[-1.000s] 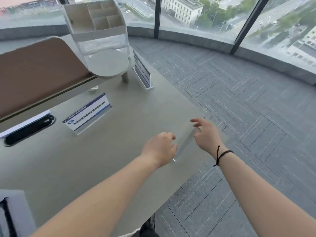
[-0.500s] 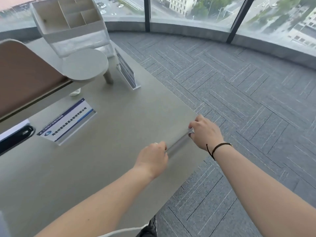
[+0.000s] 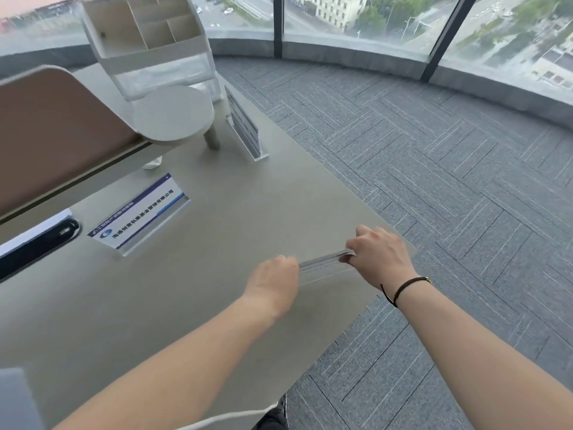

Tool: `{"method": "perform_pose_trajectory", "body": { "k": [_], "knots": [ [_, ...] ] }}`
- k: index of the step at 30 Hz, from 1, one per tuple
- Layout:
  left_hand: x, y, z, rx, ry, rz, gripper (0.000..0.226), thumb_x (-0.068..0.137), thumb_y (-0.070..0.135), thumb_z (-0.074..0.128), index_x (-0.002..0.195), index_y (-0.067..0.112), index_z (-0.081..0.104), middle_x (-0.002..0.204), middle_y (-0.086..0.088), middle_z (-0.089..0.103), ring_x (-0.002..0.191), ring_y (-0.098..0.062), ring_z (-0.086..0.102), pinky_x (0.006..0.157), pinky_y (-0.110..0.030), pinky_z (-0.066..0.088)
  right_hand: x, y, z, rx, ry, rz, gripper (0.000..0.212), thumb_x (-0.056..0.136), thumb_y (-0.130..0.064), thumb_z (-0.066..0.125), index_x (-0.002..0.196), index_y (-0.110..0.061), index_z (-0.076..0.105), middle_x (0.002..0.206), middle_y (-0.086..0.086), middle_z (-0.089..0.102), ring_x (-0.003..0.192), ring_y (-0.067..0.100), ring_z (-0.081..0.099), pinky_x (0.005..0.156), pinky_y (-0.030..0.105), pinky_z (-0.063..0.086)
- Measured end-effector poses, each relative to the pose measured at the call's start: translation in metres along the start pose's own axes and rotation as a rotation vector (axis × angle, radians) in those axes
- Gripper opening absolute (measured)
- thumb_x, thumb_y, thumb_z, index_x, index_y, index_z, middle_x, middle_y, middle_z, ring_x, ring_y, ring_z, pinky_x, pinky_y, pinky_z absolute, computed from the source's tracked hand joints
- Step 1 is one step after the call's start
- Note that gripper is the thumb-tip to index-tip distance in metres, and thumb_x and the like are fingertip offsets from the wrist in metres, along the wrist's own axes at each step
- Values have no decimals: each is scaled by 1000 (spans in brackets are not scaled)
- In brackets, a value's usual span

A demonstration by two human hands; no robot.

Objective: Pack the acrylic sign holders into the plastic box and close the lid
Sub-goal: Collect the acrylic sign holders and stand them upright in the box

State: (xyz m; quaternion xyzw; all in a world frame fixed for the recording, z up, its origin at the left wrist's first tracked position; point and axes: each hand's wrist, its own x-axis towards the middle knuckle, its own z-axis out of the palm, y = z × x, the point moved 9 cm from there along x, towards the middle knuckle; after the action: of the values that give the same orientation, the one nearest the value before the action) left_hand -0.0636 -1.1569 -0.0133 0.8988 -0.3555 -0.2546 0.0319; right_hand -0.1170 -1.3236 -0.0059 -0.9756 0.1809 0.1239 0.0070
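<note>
Grey desk (image 3: 217, 231), grey patterned carpet (image 3: 434, 169), curved floor-to-ceiling windows (image 3: 356, 17), daylight, brown divider panel (image 3: 52, 138)

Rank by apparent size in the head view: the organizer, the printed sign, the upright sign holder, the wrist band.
1. organizer
2. printed sign
3. upright sign holder, seen nearly edge-on and farther off, so second and third are unsure
4. wrist band
</note>
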Motion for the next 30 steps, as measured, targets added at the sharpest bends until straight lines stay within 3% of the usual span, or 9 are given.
{"method": "perform_pose_trajectory", "body": {
  "k": [6,11,17,22,25,30],
  "knots": [
    [-43,-49,-30,-76,116,-50,17,88,-4,38,85,12,45,83,-9,48,86,-38,59,63,-36,35,-10,-59,-45,0,94,-94,36,91,-57,53,93,-25,70,95,-2,56,90,23,57,65,30,35],
    [-93,-106,-56,-78,213,-105,16,90,0,39,85,14,43,86,-8,53,71,-32,51,60,-36,37,-25,-131,-88,6,121,-197,35,92,-56,52,91,-25,68,86,-4,43,92,23,56,65,30,35],
    [-174,-168,-90,-37,285,-145,16,90,2,40,84,18,38,87,-4,54,67,-30,47,58,-33,35,-50,-225,-134,23,129,-325,37,90,-58,53,89,-24,66,85,-6,46,93,22,57,63,30,34],
    [-253,-236,-119,-38,400,-216,12,93,9,41,87,19,42,89,0,57,71,-30,55,59,-33,36,-83,-316,-172,23,156,-433,42,89,-61,53,76,-21,57,80,-4,44,81,23,55,61,31,32],
    [-306,-284,-133,-91,455,-256,12,91,11,42,91,20,50,90,2,60,78,-30,60,66,-37,48,-106,-377,-193,38,180,-491,47,88,-61,54,67,-21,44,73,-3,42,72,22,45,60,33,34],
    [-391,-369,-141,-140,458,-314,12,92,14,45,89,21,55,87,2,59,79,-26,59,71,-40,51,-144,-484,-208,46,193,-590,51,87,-64,52,71,-16,49,73,-3,49,76,22,53,60,33,37]
  ]
}}
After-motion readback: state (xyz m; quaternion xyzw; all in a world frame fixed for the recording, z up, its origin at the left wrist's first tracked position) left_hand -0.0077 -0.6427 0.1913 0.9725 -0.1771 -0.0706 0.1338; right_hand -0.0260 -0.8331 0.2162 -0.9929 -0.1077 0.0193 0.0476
